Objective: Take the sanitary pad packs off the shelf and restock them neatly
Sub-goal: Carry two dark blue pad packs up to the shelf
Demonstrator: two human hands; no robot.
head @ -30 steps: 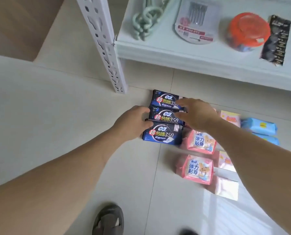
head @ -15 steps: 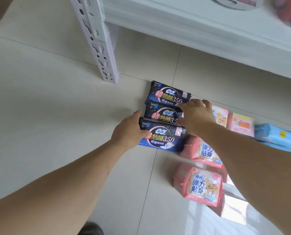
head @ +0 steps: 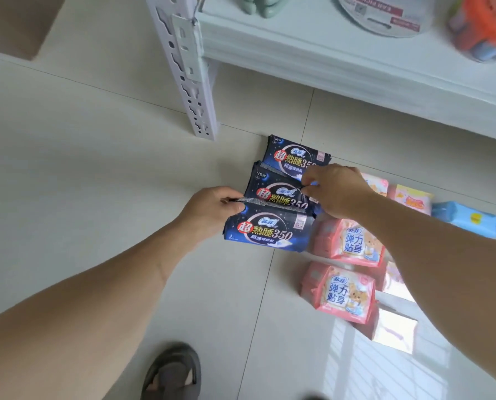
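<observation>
Packs lie on the pale tiled floor just in front of the white perforated shelf post: three dark blue plastic sanitary pad packs in an overlapping column. Compared with a second ago, the nearest one's seam edge is now pinched in the left hand, fingers closed on it, while the right hand nips the middle pack's top edge. Lifting for restocking seems about to begin.
</observation>
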